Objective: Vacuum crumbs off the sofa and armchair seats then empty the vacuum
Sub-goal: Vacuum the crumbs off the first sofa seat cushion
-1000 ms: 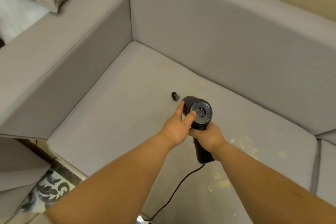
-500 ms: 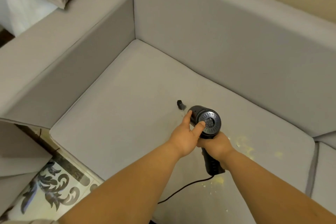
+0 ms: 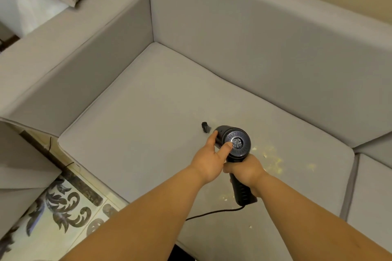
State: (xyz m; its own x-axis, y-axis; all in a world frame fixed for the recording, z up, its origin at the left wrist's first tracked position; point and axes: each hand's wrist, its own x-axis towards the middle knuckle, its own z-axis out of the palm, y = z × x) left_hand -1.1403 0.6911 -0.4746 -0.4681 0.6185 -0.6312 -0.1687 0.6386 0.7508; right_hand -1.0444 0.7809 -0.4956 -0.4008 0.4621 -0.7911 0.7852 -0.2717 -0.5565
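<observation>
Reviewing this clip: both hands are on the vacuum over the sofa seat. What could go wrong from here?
1. The brush tip points away from the crumbs, which lie to the right of the vacuum, so they may be missed.
2. The cord trails across the seat edge and could snag or drag crumbs off.
3. The left hand has its thumb on the rear vent, possibly blocking airflow; the right hand grips the handle.
</observation>
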